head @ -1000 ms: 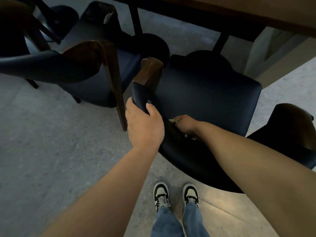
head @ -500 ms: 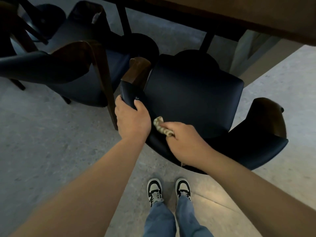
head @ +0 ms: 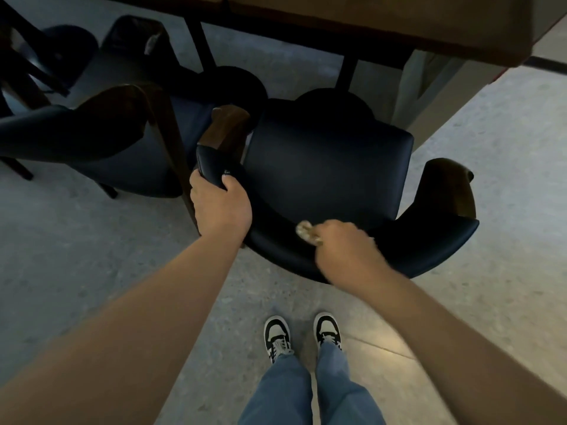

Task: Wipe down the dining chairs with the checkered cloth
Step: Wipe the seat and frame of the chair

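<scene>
A dark navy dining chair (head: 328, 167) with a curved padded backrest and wooden arm ends stands in front of me, its seat facing the table. My left hand (head: 219, 207) grips the left end of the backrest. My right hand (head: 343, 243) holds the bunched checkered cloth (head: 304, 230) against the top of the curved backrest, near its middle. Only a small pale corner of the cloth shows past my fingers.
A second navy chair (head: 92, 139) stands close on the left, its wooden arm almost touching the first. A wooden table (head: 399, 23) with dark legs spans the top. My two feet in black and white shoes (head: 302, 335) stand on grey floor just behind the chair.
My right hand has slid with the cloth along the backrest toward the right, away from my left hand. My left hand keeps its grip on the left end.
</scene>
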The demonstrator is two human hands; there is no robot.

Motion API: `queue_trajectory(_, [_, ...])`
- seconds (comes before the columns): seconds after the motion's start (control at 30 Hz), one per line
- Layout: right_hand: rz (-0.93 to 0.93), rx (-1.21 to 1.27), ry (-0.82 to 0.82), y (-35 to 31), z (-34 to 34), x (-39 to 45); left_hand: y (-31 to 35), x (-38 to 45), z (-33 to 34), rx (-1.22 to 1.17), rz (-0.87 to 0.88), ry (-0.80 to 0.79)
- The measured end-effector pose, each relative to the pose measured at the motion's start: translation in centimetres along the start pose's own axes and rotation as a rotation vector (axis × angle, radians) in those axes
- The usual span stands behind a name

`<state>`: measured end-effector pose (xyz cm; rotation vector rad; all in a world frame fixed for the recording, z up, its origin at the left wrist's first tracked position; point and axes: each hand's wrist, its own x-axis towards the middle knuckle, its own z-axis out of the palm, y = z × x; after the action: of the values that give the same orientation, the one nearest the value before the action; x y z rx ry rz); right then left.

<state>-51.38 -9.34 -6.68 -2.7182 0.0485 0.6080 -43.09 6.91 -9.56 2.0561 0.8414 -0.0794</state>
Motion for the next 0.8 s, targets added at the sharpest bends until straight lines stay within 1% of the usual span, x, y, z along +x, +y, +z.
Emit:
queue_trajectory(0.07, [0.100, -0.071, -0.067, 2.8, -1.1, -0.3, 0.2, -0.3, -0.1, 0.020, 0.017, -0.015])
queue_trajectory(0.13, [0.160, -0.024, -0.132, 4.0, -2.0, 0.2, 0.4, -1.0, -0.2, 0.112, 0.111, -0.004])
queue_trajectory(0.2, [0.160, 0.101, -0.105, 2.9, -2.2, 1.0, 0.7, -1.9, -0.3, 0.252, 0.250, 0.025])
queue_trajectory(0.27, [0.143, 0.256, -0.024, 0.1, -1.8, 1.4, 0.8, -2.8, -0.2, 0.349, 0.329, 0.029])
queue_trajectory(0.3, [0.110, 0.297, -0.017, -1.4, -1.2, 1.4, 0.8, -3.2, 0.0, 0.366, 0.326, 0.029])
queue_trajectory(0.37, [0.035, 0.292, -0.058, -3.3, -0.1, 1.0, 0.8, -3.8, 0.4, 0.336, 0.246, 0.031])
queue_trajectory(0.43, [0.026, 0.270, -0.075, -2.9, 0.0, 0.6, 0.9, -4.0, 0.7, 0.310, 0.168, 0.027])
queue_trajectory(0.53, [0.012, 0.175, -0.134, 0.1, -0.9, 0.4, 0.8, -3.9, 0.8, 0.357, 0.168, 0.024])
queue_trajectory(0.67, [0.021, 0.042, -0.268, 5.1, -2.6, 0.8, 0.6, -3.8, 0.7, 0.394, 0.202, 0.049])
queue_trajectory(0.8, [0.008, -0.157, -0.374, 10.3, -4.9, 2.4, 0.5, -3.7, 1.1, 0.418, 0.194, 0.077])
